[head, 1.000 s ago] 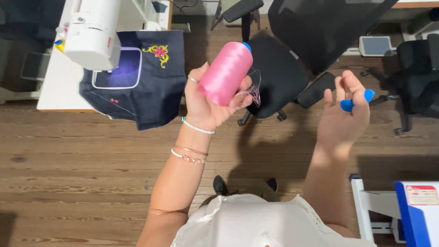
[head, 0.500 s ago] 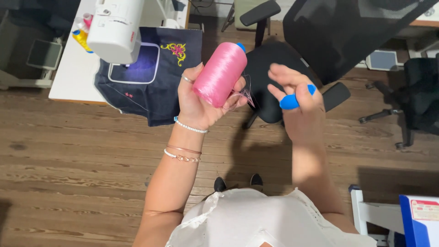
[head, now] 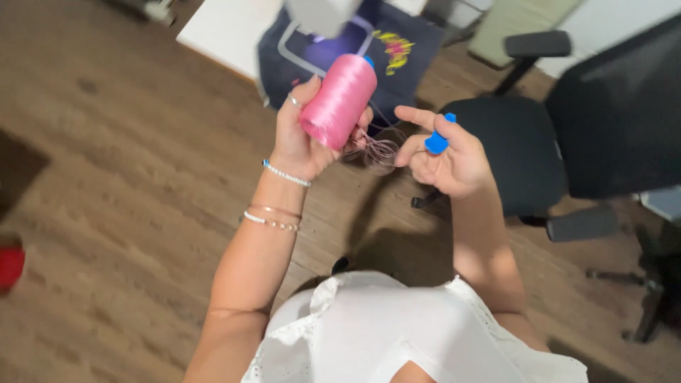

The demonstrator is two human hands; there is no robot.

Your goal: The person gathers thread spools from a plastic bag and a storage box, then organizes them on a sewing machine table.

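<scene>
Here the left hand is wrapped around a pink thread cone, fingers closed on its lower half, holding it tilted in the air above the wooden floor. Just beside it, the right hand pinches a small blue plastic piece between its fingers, with loose pink thread looped between the two hands

— How's your light?
— Bright and even, and your hands are sharp. Your shadow lies soft on the wooden floor below them.
— Any blur?
— Yes, motion smear toward 9 and 12 o'clock; the desk looks washed out with glare.
</scene>
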